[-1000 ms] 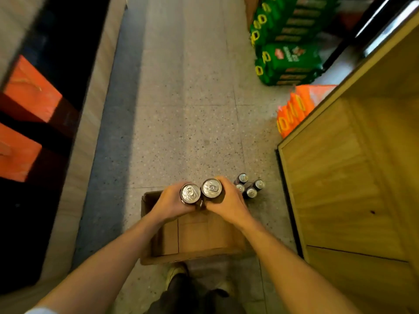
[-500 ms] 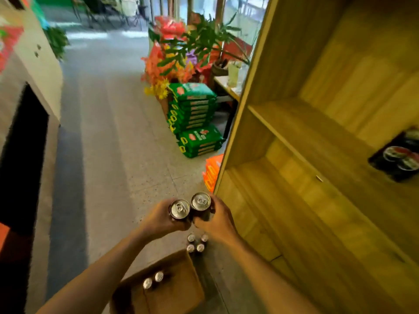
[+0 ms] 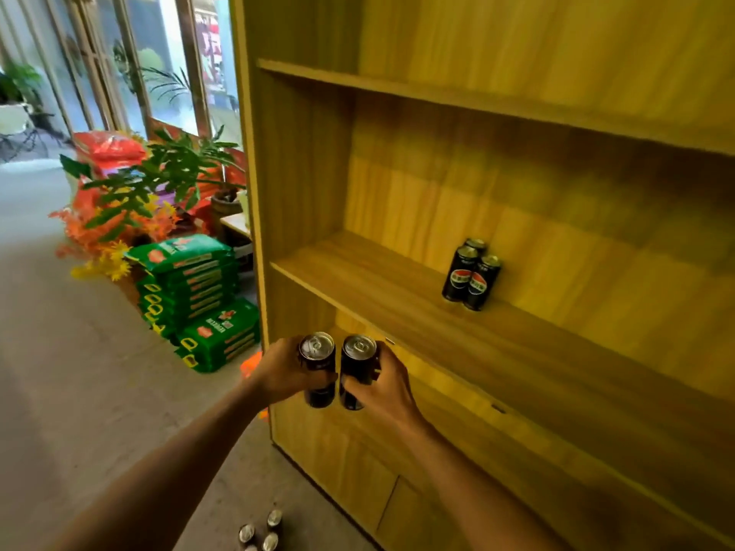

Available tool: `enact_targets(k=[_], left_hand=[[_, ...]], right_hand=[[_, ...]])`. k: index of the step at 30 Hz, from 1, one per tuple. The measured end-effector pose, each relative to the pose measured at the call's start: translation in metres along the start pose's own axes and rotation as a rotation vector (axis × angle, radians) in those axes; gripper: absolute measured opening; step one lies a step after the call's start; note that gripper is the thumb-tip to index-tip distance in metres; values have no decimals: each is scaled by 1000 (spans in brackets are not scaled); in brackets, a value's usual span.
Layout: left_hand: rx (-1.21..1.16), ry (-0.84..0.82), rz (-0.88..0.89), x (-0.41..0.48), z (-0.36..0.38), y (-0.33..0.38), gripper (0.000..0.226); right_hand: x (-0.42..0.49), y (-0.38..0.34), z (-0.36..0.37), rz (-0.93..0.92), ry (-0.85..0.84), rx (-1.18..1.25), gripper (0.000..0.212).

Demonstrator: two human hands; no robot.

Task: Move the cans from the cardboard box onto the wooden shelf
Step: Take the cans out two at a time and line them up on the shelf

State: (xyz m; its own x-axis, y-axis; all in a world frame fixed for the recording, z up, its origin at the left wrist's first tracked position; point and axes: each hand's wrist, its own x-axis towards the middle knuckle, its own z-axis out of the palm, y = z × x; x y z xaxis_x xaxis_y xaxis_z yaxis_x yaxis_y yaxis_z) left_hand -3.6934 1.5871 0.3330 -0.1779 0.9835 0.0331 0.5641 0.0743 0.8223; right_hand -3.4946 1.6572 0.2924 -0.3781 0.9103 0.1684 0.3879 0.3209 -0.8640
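Observation:
My left hand (image 3: 284,371) grips a black can (image 3: 317,367) and my right hand (image 3: 384,385) grips a second black can (image 3: 356,369). The two cans stand upright side by side, touching, in front of the wooden shelf unit's left lower corner, just below the middle shelf board (image 3: 382,296). Three black cans (image 3: 470,274) stand in a cluster on that board, toward its back. The cardboard box is out of view.
Several loose cans (image 3: 260,532) stand on the floor at the bottom edge, beside the shelf unit's base. Stacked green packs (image 3: 195,296) and potted plants (image 3: 159,177) sit to the left of the unit. Open grey floor lies further left.
Both hands lifted the two cans from over the cardboard box up to the shelf unit. My view rose from the floor to the shelves, and the box dropped out of sight.

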Motion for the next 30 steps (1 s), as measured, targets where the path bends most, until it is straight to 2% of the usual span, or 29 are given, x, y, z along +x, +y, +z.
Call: enact_targets(k=[9,13,17,22,24,30], left_hand=[[-5,-62,72,119,62,83,28],[-20,-102,76,167,90,108,47],[12,-155,91,212,116,124,43],[23,-216,139,260,137,133,34],[23,-229,153,277,143,133,39],[17,-290,194,312,156,133,52]], right_hand=[[73,36,-114,108,206,67,67],[98,53,-149,167,233,101,56],[118,78,-163,212,284,121,64],[136,85,-168,186,346,220,45],[142,84,-170,153,372,235,41],[162,91,-172,175,462,200,48]])
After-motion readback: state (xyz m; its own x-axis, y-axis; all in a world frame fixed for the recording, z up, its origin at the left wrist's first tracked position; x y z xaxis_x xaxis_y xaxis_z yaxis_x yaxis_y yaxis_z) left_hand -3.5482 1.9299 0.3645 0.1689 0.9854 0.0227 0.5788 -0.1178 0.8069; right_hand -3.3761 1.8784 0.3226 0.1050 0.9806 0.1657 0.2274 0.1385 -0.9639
